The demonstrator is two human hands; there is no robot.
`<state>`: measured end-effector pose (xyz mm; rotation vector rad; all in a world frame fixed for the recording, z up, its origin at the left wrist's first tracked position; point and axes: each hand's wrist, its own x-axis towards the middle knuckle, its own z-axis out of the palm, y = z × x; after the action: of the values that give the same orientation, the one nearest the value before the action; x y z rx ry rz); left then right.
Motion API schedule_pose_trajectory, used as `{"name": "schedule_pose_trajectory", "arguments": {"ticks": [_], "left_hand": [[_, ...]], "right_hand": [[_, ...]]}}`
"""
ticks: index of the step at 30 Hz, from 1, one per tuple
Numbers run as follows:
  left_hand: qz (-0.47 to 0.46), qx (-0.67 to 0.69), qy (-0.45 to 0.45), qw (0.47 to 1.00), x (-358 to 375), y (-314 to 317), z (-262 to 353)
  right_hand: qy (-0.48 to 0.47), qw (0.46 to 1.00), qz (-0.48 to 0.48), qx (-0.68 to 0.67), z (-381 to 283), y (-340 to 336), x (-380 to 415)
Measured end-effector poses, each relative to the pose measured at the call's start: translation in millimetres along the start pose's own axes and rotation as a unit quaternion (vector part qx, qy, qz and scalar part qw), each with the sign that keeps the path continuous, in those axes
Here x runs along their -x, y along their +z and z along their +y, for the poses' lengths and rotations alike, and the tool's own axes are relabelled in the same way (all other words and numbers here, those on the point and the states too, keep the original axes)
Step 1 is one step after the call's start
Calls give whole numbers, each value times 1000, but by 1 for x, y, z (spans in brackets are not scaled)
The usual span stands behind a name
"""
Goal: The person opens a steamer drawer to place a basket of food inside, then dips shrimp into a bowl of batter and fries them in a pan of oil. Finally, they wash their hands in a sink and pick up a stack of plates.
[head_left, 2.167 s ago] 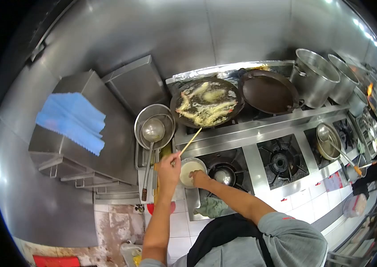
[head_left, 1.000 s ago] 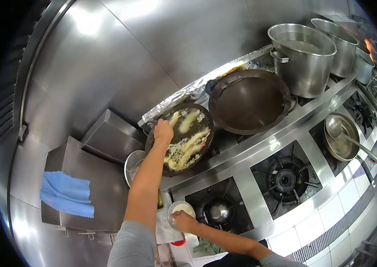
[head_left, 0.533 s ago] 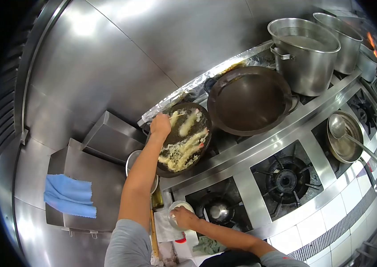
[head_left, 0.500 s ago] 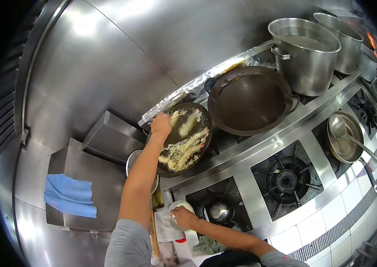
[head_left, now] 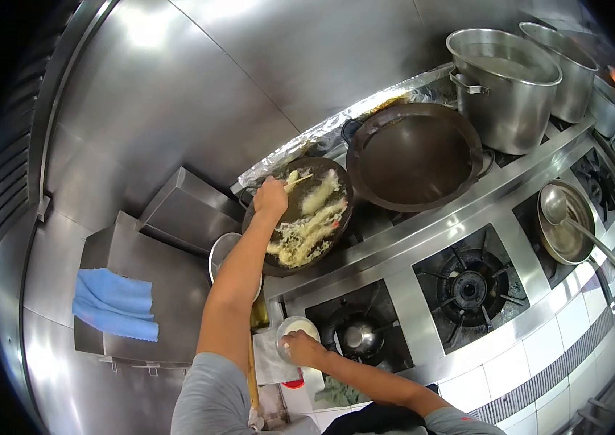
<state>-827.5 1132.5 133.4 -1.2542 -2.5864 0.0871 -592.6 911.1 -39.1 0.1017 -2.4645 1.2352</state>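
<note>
My left hand (head_left: 271,198) is closed over the left side of a dark wok (head_left: 344,192) of oil. Pale wooden chopsticks (head_left: 300,180) stick out of its fingers, their tips over the oil. A small battered piece (head_left: 292,176) lies close by the chopsticks. Longer batter-coated pieces (head_left: 307,235) with reddish ends fry amid bubbles in the wok. Lower down, my right hand (head_left: 302,348) grips the rim of a bowl (head_left: 283,336) with pale, creamy contents, fingertips at the inside edge.
A larger dark wok (head_left: 416,156) and tall steel pots (head_left: 503,109) stand at the back right. Burners (head_left: 469,288) line the front, where a pan (head_left: 583,243) holds a ladle (head_left: 554,204). A blue cloth (head_left: 113,303) hangs at left; a white-rimmed pot (head_left: 215,257) sits behind my left forearm.
My left hand has shifted slightly up and right, and the chopsticks now point further right across the wok. My right hand stays at the bowl. The whole view has shifted a little.
</note>
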Motion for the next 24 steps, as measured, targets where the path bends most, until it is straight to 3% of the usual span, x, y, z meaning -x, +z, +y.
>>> {"name": "schedule_pose_trajectory", "arguments": {"ticks": [3, 6, 8, 9, 13, 21, 24], "left_hand": [[20, 48, -9, 999, 15, -12, 4], [-14, 121, -36, 992, 36, -18, 9], [-85, 163, -21, 983, 51, -17, 12], [-55, 132, 26, 989, 56, -6, 8], [-26, 50, 35, 998, 66, 9, 1], [34, 91, 36, 995, 127, -41, -28], [61, 137, -19, 989, 177, -65, -62]], "right_hand": [[3, 1000, -12, 29, -2, 0, 3], [19, 1000, 4, 16, -5, 4, 8], [31, 999, 28, -13, -8, 6, 11], [50, 998, 11, -41, -11, 4, 12], [92, 993, -20, -65, -22, 7, 12], [96, 994, -11, -40, -15, 32, 17], [65, 998, -2, 7, -16, 25, 24]]}}
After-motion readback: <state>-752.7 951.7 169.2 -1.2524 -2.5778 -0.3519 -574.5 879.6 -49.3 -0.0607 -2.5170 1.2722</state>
